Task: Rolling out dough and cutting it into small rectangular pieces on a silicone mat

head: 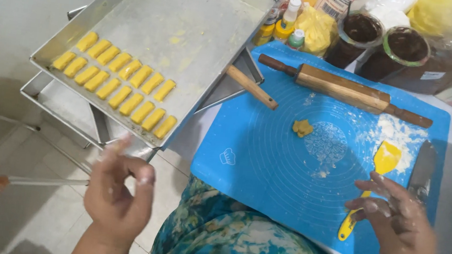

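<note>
My left hand (pixel 118 191) is raised over the floor, off the edge of the blue silicone mat (pixel 267 159), fingers half curled and loosely spread, thumb up, holding nothing that I can make out; the fingertips are blurred. Just beyond and above its fingertips sits the metal baking tray (pixel 192 22), tilted on a second tray (pixel 60 107) beneath it, with two rows of small yellow dough pieces (pixel 116 83) lined up along the tray edge nearest that hand. My right hand (pixel 395 217) is floured, fingers narrow and bent, resting over the near right part of the mat; its fingertips touch the handle of the yellow spatula (pixel 377 176), whose blade lies just ahead of the hand, in scattered flour. Close to the outer side of that hand lies a metal knife blade (pixel 423 170), along the mat's right border. Ahead of the right hand and toward my left, a small lump of yellow dough (pixel 302 128) sits alone on the mat. Farther ahead, a wooden rolling pin (pixel 347 90) lies slanted across the far part of the mat, and a shorter wooden handle (pixel 251 87) rests against the tray corner. Beyond the pin stand two dark-filled tubs (pixel 383 43) and small colouring bottles (pixel 284 21).
</note>
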